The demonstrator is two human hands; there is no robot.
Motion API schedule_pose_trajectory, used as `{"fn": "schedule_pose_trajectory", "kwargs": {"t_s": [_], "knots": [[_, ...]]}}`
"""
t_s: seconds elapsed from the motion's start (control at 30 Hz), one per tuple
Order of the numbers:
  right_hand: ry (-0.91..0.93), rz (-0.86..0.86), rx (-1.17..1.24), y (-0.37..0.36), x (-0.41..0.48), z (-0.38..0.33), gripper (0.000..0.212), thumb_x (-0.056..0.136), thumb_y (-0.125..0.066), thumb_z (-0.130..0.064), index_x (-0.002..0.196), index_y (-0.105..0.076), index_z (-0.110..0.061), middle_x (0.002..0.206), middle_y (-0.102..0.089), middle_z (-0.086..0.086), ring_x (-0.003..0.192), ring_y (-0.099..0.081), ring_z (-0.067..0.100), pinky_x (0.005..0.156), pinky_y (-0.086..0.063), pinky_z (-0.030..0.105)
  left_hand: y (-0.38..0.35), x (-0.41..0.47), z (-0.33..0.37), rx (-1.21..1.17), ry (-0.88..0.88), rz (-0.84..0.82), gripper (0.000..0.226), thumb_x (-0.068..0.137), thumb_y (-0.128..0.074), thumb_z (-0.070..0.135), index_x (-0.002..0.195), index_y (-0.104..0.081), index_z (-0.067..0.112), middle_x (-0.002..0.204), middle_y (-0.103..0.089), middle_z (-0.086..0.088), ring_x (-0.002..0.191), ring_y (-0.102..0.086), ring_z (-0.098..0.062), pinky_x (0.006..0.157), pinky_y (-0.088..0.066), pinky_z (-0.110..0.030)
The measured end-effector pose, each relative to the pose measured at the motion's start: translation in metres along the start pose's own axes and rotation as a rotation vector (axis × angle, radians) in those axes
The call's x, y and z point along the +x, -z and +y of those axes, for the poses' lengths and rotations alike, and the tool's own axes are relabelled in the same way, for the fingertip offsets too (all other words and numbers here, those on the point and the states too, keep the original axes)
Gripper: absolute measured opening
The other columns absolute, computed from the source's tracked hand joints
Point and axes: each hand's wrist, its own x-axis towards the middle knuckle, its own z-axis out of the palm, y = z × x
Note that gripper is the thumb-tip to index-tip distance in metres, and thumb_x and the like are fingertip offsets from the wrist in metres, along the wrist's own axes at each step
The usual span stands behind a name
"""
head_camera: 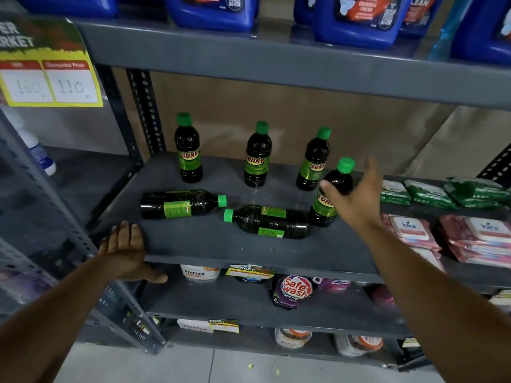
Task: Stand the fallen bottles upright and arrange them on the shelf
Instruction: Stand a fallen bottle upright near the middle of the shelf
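Note:
Six dark bottles with green caps and green "Sunny" labels are on the grey shelf (215, 244). Three stand upright along the back: one at the left (188, 150), one in the middle (258, 156), one at the right (313, 161). A fourth upright bottle (322, 210) stands nearer, at the right. My right hand (356, 200) is spread just in front of it, thumb across its shoulder, fingers not closed around it. Two bottles lie on their sides: a left one (179, 204) with its cap pointing right, and a nearer one (272, 221) with its cap pointing left. My left hand (124, 250) grips the shelf's front left edge.
Blue detergent jugs (213, 12) fill the shelf above. Packs of wipes (414, 230) lie at the right on the same level. Pouches and tubs (293, 291) sit on the shelves below. A perforated upright post (143, 111) and a yellow price sign (49, 78) are at the left.

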Motion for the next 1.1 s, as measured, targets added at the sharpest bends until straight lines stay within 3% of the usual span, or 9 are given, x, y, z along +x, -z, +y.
{"fn": "schedule_pose_trajectory", "kwargs": {"t_s": [0.07, 0.1, 0.17, 0.23, 0.33, 0.5, 0.67, 0.83, 1.1], "knots": [[0.337, 0.234, -0.152, -0.001, -0.019, -0.007, 0.078, 0.076, -0.071, -0.05, 0.135, -0.042, -0.008, 0.129, -0.05, 0.022, 0.122, -0.043, 0.034, 0.101, -0.032, 0.043, -0.002, 0.001, -0.001, -0.023, -0.007, -0.003, 0.151, 0.052, -0.062, 0.087, 0.148, 0.021, 0.005, 0.157, 0.028, -0.019, 0.146, 0.021, -0.037, 0.122, 0.002, -0.047], [0.486, 0.199, -0.18, -0.005, -0.027, -0.013, 0.066, 0.077, -0.069, -0.046, 0.128, -0.05, -0.009, 0.123, -0.055, 0.02, 0.116, -0.048, 0.034, 0.099, -0.035, 0.043, -0.002, 0.002, -0.002, -0.034, -0.006, -0.008, 0.152, 0.051, -0.063, 0.086, 0.147, 0.023, 0.005, 0.156, 0.03, -0.019, 0.146, 0.023, -0.037, 0.122, 0.003, -0.048], [0.667, -0.18, -0.23, -0.016, -0.041, -0.026, 0.061, 0.076, -0.069, -0.041, 0.129, -0.055, -0.013, 0.124, -0.058, 0.015, 0.116, -0.052, 0.032, 0.099, -0.041, 0.046, -0.001, 0.002, -0.003, -0.04, -0.008, -0.024, 0.153, 0.051, -0.064, 0.086, 0.147, 0.023, 0.005, 0.155, 0.032, -0.019, 0.145, 0.025, -0.037, 0.121, 0.004, -0.048], [0.649, -0.616, -0.434, -0.032, -0.051, -0.032, 0.081, 0.075, -0.069, -0.043, 0.146, -0.037, -0.019, 0.143, -0.044, 0.011, 0.131, -0.042, 0.03, 0.109, -0.035, 0.048, 0.002, 0.002, -0.003, -0.027, -0.013, -0.039, 0.153, 0.052, -0.062, 0.087, 0.147, 0.023, 0.004, 0.155, 0.031, -0.021, 0.145, 0.024, -0.038, 0.121, 0.004, -0.049], [0.511, -0.799, -0.607, -0.057, -0.053, -0.034, 0.1, 0.076, -0.07, -0.051, 0.153, -0.012, -0.024, 0.157, -0.025, 0.007, 0.142, -0.025, 0.031, 0.115, -0.022, 0.048, 0.004, 0.003, -0.001, -0.004, -0.005, -0.053, 0.154, 0.05, -0.062, 0.088, 0.148, 0.022, 0.004, 0.156, 0.029, -0.021, 0.146, 0.022, -0.039, 0.121, 0.003, -0.049], [0.399, -0.55, -0.561, -0.083, -0.06, -0.032, 0.083, 0.081, -0.062, -0.059, 0.148, -0.029, -0.024, 0.141, -0.048, 0.007, 0.127, -0.044, 0.031, 0.103, -0.035, 0.045, 0.005, 0.004, 0.001, -0.02, 0.016, -0.081, 0.156, 0.048, -0.065, 0.086, 0.147, 0.024, 0.004, 0.156, 0.031, -0.019, 0.145, 0.025, -0.038, 0.121, 0.004, -0.05], [0.095, -0.232, 0.007, -0.108, -0.072, -0.042, 0.074, 0.075, -0.056, -0.064, 0.133, -0.047, -0.02, 0.116, -0.061, 0.004, 0.111, -0.051, 0.031, 0.095, -0.036, 0.042, 0.004, 0.004, -0.002, -0.01, 0.007, -0.078, 0.153, 0.052, -0.062, 0.086, 0.146, 0.025, 0.003, 0.155, 0.033, -0.02, 0.145, 0.025, -0.039, 0.121, 0.005, -0.049], [-0.132, -0.239, 0.416, -0.128, -0.084, -0.053, 0.081, 0.072, -0.055, -0.064, 0.137, -0.036, -0.02, 0.121, -0.05, -0.001, 0.117, -0.045, 0.022, 0.098, -0.036, 0.036, 0.003, 0.008, -0.005, -0.024, -0.031, -0.074, 0.154, 0.05, -0.062, 0.085, 0.145, 0.028, 0.004, 0.153, 0.037, -0.02, 0.143, 0.029, -0.039, 0.121, 0.005, -0.05], [-0.051, -0.244, 0.201, -0.126, -0.064, -0.05, 0.088, 0.057, -0.086, -0.046, 0.13, -0.044, -0.018, 0.123, -0.047, 0.002, 0.115, -0.046, 0.013, 0.092, -0.043, 0.03, 0.001, 0.01, -0.009, -0.028, -0.059, -0.088, 0.153, 0.053, -0.062, 0.086, 0.145, 0.028, 0.003, 0.151, 0.038, -0.022, 0.142, 0.03, -0.039, 0.12, 0.009, -0.05]]}}
